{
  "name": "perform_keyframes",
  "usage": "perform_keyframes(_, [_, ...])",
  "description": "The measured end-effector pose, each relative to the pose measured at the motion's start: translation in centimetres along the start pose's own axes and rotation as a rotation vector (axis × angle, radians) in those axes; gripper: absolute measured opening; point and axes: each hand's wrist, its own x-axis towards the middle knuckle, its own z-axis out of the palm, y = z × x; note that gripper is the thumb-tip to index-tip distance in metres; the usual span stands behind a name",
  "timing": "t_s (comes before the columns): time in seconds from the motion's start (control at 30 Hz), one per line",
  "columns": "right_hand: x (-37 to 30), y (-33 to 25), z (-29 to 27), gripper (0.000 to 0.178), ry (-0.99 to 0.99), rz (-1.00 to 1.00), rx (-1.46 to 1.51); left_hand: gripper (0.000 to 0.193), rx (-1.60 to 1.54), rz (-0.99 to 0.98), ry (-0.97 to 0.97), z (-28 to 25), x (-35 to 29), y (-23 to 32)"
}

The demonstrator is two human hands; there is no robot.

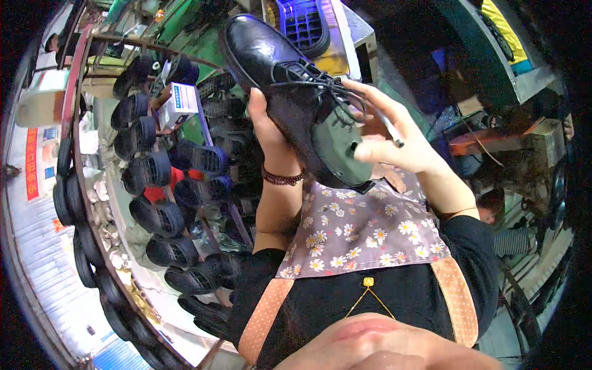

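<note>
Beyond the grey floral apron [354, 240]: left hand [271, 131] grasped black leather lace-up shoe [293, 102]; right hand [404, 140] held slim pale-grey rod [392, 129]. Black laces [308, 76] were threaded; remaining work unclear.

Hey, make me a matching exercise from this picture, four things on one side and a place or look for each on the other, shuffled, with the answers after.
Column one:
1. Shoe
2. Box
3. Apron
4. Bracelet

Column two:
A. Patterned with white flowers
B. On the wrist of the left hand
C. Black and laced, between the left hand and the right hand
D. Mostly white, among dark soles

Right pairs: 1-C, 2-D, 3-A, 4-B.
</note>
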Motion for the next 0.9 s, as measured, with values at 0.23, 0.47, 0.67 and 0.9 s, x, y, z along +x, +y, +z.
perform_keyframes(0.23, [-2.1, 1.9, -2.3, 0.102, 0.108, 0.012, 0.081, 0.052, 0.756, 0.330, 0.065, 1.3, 1.4, -0.6])
perform_keyframes(0.47, [-7.2, 5.6, -4.2, 0.097, 0.115, 0.060, 0.493, 0.098, 1.900, 0.475, 0.647, -6.0, 18.9, 10.3])
perform_keyframes(0.67, [-6.8, 2.7, -2.3, 0.103, 0.347, 0.160, 0.223, 0.050, 1.171, 0.041, 0.361, -12.1, 22.5, 9.0])
perform_keyframes(0.9, [-2.7, -0.7, 1.0, 0.109, 0.331, -0.004, -0.079, 0.042, 0.088, 0.429, 0.129, -6.2, 13.7, 8.3])
